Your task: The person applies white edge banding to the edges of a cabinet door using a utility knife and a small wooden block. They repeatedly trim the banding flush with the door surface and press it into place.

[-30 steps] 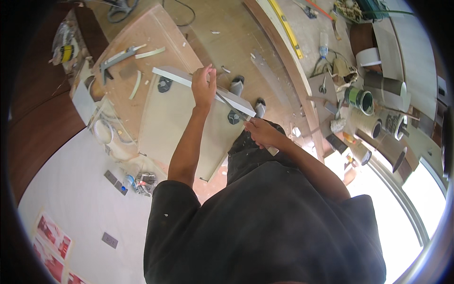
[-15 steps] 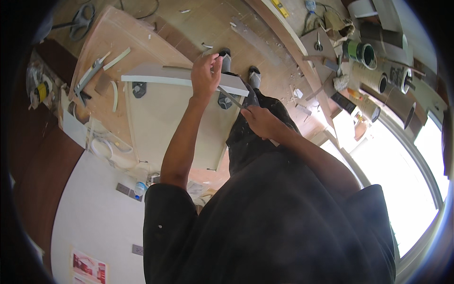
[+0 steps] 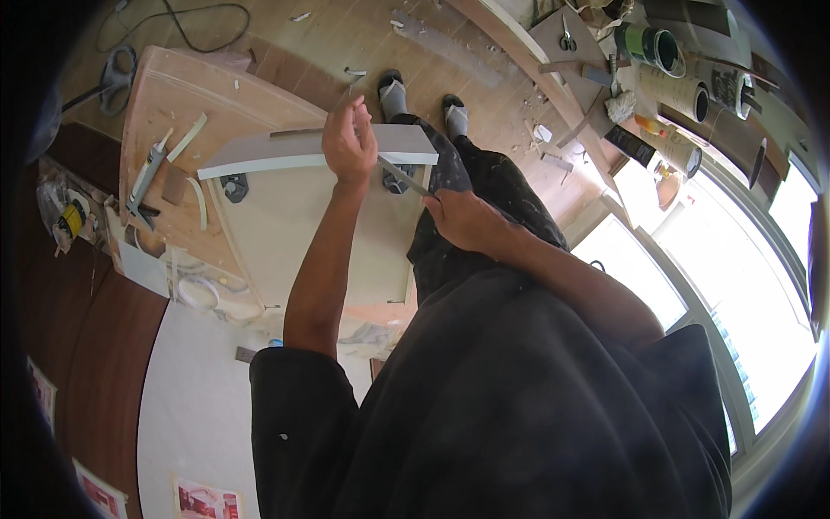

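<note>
A flat grey file (image 3: 403, 175) slants across the white-edged board (image 3: 285, 158) of a pale cabinet piece (image 3: 311, 221). My right hand (image 3: 467, 221) is wrapped round its near end, beside my dark trousers. Above the board, my left hand (image 3: 349, 143) has its fingers bent together over the file's far end, which the hand hides. Two black plastic feet show under the board: one foot (image 3: 233, 187) at the left, the other (image 3: 396, 178) partly behind the file. A thin brown strip (image 3: 298, 132) lies along the board's upper face.
The cabinet piece rests on a larger wooden panel (image 3: 233, 73). On that panel lie a caulking gun (image 3: 149, 177) and pale edging strips (image 3: 187, 137). Scissors (image 3: 567, 35), an open green can (image 3: 661, 50) and several other cans stand or lie at the right, near bright windows.
The view has shifted, so the bench things sit differently in the picture. Both hands have moved slightly left along with the board, still at the file.
</note>
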`<control>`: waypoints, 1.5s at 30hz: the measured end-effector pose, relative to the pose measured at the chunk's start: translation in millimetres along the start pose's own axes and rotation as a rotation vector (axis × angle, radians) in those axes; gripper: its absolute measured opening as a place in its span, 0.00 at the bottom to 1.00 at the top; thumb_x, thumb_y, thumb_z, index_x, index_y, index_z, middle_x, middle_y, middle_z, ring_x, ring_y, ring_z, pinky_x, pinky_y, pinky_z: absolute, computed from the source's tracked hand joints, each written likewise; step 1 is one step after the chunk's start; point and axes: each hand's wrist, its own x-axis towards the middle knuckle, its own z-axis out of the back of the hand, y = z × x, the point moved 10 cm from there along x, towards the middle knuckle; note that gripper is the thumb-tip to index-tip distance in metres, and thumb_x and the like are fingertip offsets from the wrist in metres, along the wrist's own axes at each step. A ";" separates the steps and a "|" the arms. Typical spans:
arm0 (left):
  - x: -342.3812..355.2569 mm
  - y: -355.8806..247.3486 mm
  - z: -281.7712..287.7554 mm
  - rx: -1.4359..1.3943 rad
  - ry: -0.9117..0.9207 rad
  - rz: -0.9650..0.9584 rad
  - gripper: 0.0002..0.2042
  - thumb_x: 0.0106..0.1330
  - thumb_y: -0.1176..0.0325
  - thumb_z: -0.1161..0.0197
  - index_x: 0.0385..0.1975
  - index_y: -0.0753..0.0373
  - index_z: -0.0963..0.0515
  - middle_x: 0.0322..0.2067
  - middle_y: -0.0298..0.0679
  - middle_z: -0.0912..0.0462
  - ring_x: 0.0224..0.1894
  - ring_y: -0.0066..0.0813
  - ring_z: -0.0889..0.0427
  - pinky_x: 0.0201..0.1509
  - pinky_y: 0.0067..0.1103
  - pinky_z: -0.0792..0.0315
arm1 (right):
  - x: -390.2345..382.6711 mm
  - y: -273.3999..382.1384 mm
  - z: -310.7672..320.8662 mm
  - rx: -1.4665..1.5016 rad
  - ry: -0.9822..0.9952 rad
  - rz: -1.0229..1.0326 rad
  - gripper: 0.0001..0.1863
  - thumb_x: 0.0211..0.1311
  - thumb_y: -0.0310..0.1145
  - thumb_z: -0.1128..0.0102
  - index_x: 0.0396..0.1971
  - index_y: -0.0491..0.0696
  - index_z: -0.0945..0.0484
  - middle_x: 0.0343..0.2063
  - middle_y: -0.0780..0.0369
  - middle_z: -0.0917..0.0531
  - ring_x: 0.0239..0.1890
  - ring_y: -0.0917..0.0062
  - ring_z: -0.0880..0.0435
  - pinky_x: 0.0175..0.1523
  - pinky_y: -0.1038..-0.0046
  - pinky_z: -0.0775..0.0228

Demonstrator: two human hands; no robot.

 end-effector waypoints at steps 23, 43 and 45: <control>9.5 21.3 -20.1 0.535 0.155 0.230 0.14 0.70 0.58 0.44 0.49 0.56 0.21 0.32 0.36 0.15 0.37 0.37 0.18 0.40 0.32 0.25 | 8.7 0.6 -3.3 -0.070 0.007 -0.013 0.26 0.72 0.48 0.58 0.34 0.39 0.21 0.31 0.43 0.17 0.37 0.46 0.16 0.47 0.53 0.24; -44.1 -75.7 -58.5 -0.281 0.606 -0.085 0.10 0.63 0.60 0.38 0.32 0.61 0.19 0.16 0.38 0.23 0.18 0.37 0.24 0.25 0.29 0.30 | 12.1 -9.0 -7.9 -0.084 0.051 -0.064 0.25 0.72 0.46 0.58 0.34 0.39 0.21 0.33 0.43 0.17 0.40 0.47 0.17 0.50 0.53 0.25; -45.5 -73.0 -61.6 -0.226 0.646 -0.071 0.10 0.64 0.62 0.42 0.28 0.62 0.20 0.16 0.41 0.24 0.19 0.38 0.23 0.25 0.29 0.30 | 13.9 -9.2 -7.1 -0.094 0.042 -0.068 0.24 0.71 0.46 0.58 0.34 0.39 0.21 0.33 0.42 0.17 0.40 0.47 0.17 0.50 0.53 0.25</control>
